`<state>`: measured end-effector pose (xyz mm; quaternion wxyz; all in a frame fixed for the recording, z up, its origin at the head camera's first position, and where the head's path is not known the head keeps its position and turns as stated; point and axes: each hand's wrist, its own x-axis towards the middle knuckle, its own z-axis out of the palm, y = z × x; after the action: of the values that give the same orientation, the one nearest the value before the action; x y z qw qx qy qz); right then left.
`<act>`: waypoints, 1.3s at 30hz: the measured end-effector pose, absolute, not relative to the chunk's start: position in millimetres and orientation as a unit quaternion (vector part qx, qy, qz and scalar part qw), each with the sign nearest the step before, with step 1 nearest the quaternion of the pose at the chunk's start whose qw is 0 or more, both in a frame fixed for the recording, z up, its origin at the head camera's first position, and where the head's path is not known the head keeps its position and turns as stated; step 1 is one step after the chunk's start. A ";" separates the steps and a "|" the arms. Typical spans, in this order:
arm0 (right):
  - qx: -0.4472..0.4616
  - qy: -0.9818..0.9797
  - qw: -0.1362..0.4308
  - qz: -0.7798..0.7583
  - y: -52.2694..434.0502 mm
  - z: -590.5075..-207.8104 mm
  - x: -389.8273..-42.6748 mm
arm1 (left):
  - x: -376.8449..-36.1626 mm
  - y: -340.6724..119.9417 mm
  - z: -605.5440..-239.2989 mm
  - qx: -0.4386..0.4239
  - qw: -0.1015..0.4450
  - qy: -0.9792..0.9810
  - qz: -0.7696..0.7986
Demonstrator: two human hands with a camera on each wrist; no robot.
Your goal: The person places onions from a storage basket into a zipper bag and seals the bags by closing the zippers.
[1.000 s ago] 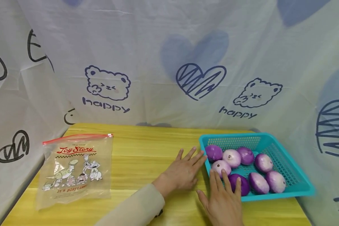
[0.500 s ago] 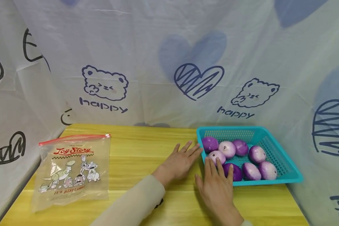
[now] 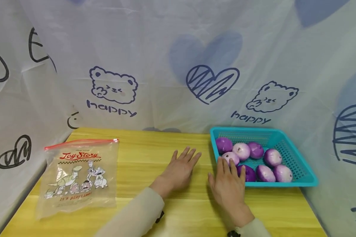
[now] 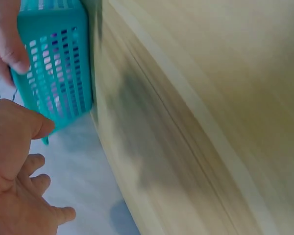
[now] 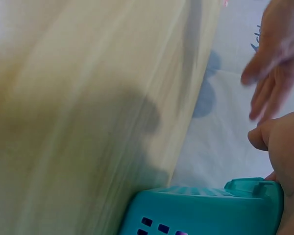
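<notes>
Resting flat on the yellow wooden tabletop [image 3: 142,171], the left hand [image 3: 179,169] lies with fingers spread, grasping nothing — near the teal perforated plastic basket [image 3: 298,166] of purple-and-white round onions [image 3: 241,150]. The right hand [image 3: 229,184], fingers straight, touches the basket's near-left corner — a clear printed zip bag [image 3: 78,176] lies well apart at the left

Zip bag [image 3: 80,176] – "Toy Story", "It's playtime!"; backdrop cloth [image 3: 166,49] – "happy".
</notes>
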<state>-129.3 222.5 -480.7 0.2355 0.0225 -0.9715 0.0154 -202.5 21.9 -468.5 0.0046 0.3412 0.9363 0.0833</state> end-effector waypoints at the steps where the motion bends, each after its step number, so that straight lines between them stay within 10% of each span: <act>1: 0.020 -0.973 0.230 0.017 222.7 -479.7 -131.1 | -203.2 14.9 -467.9 0.331 0.001 0.939 0.089; 11: 0.025 -0.981 0.188 0.049 221.8 -470.6 -135.0 | -210.1 -104.4 -471.5 0.139 -0.070 0.978 0.139; 25: 0.062 -0.976 0.199 0.068 226.4 -462.6 -152.4 | -178.5 -241.6 -472.0 -0.134 0.058 0.980 0.136; 39: 0.056 -0.980 0.176 0.069 225.7 -464.9 -155.5 | -169.8 -221.1 -491.6 0.010 0.104 0.982 0.158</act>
<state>-155.5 225.7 -464.9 0.1758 0.0559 -0.9804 0.0685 -169.8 -221.1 -491.6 0.1037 0.0101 0.9819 0.1582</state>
